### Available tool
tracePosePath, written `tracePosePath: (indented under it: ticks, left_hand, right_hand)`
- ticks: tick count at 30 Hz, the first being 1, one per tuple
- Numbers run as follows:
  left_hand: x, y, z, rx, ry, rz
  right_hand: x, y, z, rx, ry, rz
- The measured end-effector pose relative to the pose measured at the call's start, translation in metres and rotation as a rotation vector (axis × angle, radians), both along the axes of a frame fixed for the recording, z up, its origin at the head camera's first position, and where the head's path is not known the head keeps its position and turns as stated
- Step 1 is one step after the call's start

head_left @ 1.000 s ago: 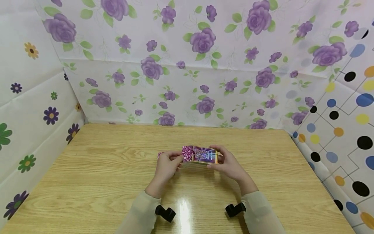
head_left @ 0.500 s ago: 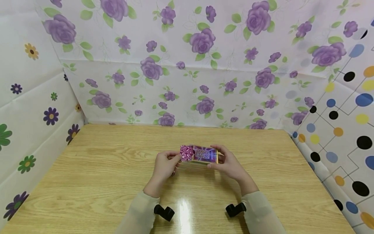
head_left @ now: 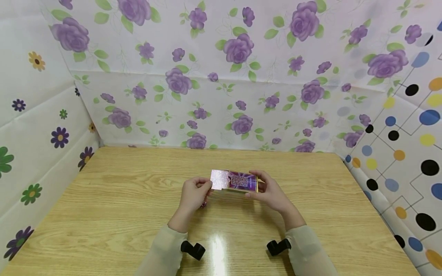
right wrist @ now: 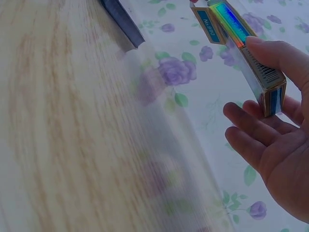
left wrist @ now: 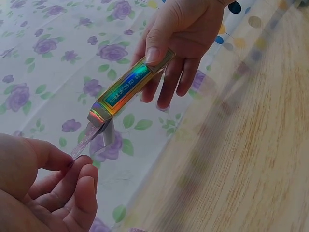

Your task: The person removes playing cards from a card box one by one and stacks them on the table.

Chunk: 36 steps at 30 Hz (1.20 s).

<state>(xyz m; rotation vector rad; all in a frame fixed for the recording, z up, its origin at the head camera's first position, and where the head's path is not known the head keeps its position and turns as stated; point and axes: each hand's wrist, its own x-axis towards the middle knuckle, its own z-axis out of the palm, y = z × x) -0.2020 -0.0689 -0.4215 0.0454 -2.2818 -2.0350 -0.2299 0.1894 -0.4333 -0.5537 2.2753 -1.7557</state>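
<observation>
Left fingers point(left wrist: 51, 155) pinch a thin, shiny card point(head_left: 219, 179).

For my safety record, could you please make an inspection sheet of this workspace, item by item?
Surface: wood-grain table with a bright reflection.
Job's things: small shiny box; a card sticks out of its open end.
Clutter: a patterned piece beside the left hand, mostly hidden.
Hands: left pinches the card; right hand holds the box.
Cables: nothing seen.
Surroundings: purple-rose sheet behind, flower-print sheet at left, dotted sheet at right.
</observation>
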Motion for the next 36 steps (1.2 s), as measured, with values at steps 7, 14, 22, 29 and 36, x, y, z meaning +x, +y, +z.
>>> tracePosePath:
  ticks: [7, 14, 22, 29, 36]
  left_hand:
    - [-0.001, -0.0008, 0.0014, 0.019, -0.051, 0.013]
    - [-0.0019, -0.0017, 0.0035, 0.069, -0.052, 0.026]
    - [-0.003, -0.0026, 0.0031, 0.06, -0.069, 0.048]
    - [-0.0029, -0.0044, 0.0052, 0.05, -0.091, 0.065]
    - [-0.0032, -0.0055, 0.0054, 0.018, -0.087, 0.086]
  right_hand:
    - [-0.0002, 0.0004, -0.0001, -0.006, 0.002, 0.002]
    - [-0.0014, 0.0015, -0.0012, -0.009, -0.008, -0.002]
    - [-0.0015, 0.0023, -0.0019, -0.005, -0.006, -0.002]
    - [-0.0007, 0.0018, -0.0015, -0.001, 0.005, -0.006]
    - [-0.0011, 0.0016, -0.0018, 0.005, 0.004, -0.012]
